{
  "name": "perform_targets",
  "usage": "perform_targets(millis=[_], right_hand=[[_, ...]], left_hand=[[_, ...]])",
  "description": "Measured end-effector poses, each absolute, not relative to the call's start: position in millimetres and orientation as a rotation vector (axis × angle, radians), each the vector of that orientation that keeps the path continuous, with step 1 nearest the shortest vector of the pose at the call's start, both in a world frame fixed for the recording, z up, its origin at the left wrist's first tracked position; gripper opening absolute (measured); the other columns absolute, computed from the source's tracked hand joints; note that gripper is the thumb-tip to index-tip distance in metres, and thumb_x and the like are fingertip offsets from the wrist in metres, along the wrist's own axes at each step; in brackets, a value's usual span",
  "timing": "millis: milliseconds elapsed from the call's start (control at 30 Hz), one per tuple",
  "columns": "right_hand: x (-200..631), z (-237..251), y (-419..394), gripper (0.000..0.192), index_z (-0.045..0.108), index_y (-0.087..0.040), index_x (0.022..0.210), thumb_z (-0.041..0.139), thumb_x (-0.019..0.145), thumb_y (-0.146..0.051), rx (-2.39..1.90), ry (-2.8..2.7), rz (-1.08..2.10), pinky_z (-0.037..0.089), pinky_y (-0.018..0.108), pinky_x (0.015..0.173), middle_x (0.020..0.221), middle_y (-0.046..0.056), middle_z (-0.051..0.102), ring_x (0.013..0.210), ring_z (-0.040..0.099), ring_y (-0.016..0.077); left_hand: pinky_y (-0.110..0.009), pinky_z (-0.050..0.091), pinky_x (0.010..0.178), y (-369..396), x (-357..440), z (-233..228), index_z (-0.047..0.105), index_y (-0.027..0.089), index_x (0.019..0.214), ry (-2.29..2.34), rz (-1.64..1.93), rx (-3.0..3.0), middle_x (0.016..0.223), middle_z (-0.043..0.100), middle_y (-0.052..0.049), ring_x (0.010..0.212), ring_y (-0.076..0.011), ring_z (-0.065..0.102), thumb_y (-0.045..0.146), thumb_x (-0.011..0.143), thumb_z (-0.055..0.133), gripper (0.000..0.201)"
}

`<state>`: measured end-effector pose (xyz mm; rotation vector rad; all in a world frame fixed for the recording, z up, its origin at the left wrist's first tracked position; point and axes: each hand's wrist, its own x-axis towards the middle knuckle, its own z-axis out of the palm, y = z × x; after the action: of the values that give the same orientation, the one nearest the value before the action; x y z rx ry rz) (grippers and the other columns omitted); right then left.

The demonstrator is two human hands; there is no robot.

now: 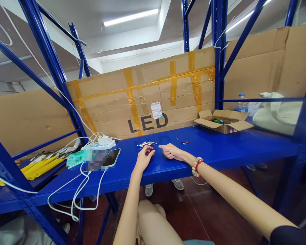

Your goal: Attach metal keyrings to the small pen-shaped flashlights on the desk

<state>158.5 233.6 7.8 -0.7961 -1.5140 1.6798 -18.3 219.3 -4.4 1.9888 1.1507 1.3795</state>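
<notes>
- Your work sits in the small pile of clips lying on the blue worktop, just in front of the cardboard sheet marked LED; they look like little carabiner-style pieces in red, white and blue, though they are too small to tell for sure.
- Your left hand is on the near edge of that pile, fingers curled together around a small red piece; it reads as pinched shut on one clip, but the grip itself is partly hidden.
- Your right hand lies on the worktop just to the right of the pile, loosely closed with the forefinger pointing toward the clips; I cannot see anything held in it.
- A single red and blue clip and a tiny metal bit lie apart, further right of the pile.
- Judging from this, you are at the picking-up or sorting stage: one piece is in the left hand and the rest are untouched.
- The next move, as I read it, calls for a fine two-handed pinch, so bring the right fingertips to the held clip and keep both wrists low on the worktop.
- Well right of the pile stands an open carton with coloured pieces inside.
- Left of the pile lie a phone, a white power strip and trailing cables.
</notes>
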Motion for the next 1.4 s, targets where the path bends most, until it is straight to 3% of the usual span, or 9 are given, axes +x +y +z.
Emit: perform_targets(millis=[233,400,533,733,1000,1133,1400], right_hand=[[157.7,4.0,235.0,0.049,0.027,-0.018,0.047,0.06,0.075,-0.041,-0.791,-1.553,1.621,0.01,0.013,0.03,0.039,-0.009,0.025,0.031,0.019,-0.0002],[158.0,4.5,234.3,0.043,0.031,-0.017,0.045,0.058,0.076,-0.031,-0.756,-1.509,1.67,0.01,0.014,0.03,0.037,-0.008,0.028,0.03,0.02,0.0004],[159.5,6.5,235.8,0.04,0.025,-0.019,0.041,0.05,0.072,-0.018,-0.701,-1.492,1.746,0.013,0.015,0.029,0.034,-0.008,0.024,0.028,0.019,0.0016],[164.0,10.6,236.8,0.037,0.015,-0.02,0.041,0.043,0.065,-0.017,-0.583,-1.438,1.887,0.016,0.016,0.03,0.035,-0.007,0.017,0.031,0.017,0.003],[166.3,11.0,237.8,0.024,0.021,-0.018,0.048,0.045,0.051,-0.015,-0.436,-1.353,1.991,0.014,0.015,0.03,0.046,-0.006,0.019,0.035,0.018,0.004],[166.1,9.2,241.0,0.025,0.02,-0.018,0.049,0.042,0.042,-0.009,-0.42,-1.357,2.01,0.012,0.015,0.03,0.045,-0.006,0.019,0.035,0.016,0.0039],[166.5,7.0,242.9,0.03,0.015,-0.02,0.052,0.041,0.041,-0.009,-0.431,-1.364,2.005,0.011,0.016,0.03,0.044,-0.006,0.019,0.035,0.014,0.0045]], left_hand=[[-0.026,0.047,0.064,218.7,-18.2,-4.6,0.052,0.018,0.079,1.132,1.378,1.974,0.069,0.062,-0.001,0.067,-0.0151,0.061,0.034,0.073,0.056,0.017],[-0.026,0.047,0.064,220.0,-18.4,-5.6,0.051,0.018,0.079,1.14,1.366,1.978,0.069,0.061,-0.001,0.067,-0.0152,0.061,0.034,0.073,0.056,0.018],[-0.026,0.046,0.064,220.8,-18.6,-6.2,0.052,0.018,0.079,1.14,1.367,1.992,0.068,0.061,-0.001,0.065,-0.015,0.061,0.034,0.073,0.055,0.017],[-0.026,0.047,0.064,221.5,-19.4,-6.8,0.054,0.018,0.08,1.146,1.381,2.004,0.066,0.062,-0.001,0.063,-0.0145,0.06,0.033,0.074,0.056,0.016],[-0.027,0.047,0.063,218.6,-19.2,-4.5,0.054,0.018,0.079,1.143,1.369,2.002,0.067,0.062,-0.001,0.065,-0.015,0.061,0.034,0.074,0.055,0.016],[-0.026,0.047,0.063,218.9,-19.3,-4.6,0.054,0.018,0.079,1.147,1.366,2.006,0.068,0.063,-0.001,0.065,-0.0149,0.061,0.034,0.074,0.055,0.016],[-0.026,0.047,0.064,219.0,-19.4,-4.9,0.055,0.018,0.08,1.141,1.363,1.995,0.067,0.063,-0.001,0.065,-0.0143,0.06,0.036,0.074,0.055,0.019]])
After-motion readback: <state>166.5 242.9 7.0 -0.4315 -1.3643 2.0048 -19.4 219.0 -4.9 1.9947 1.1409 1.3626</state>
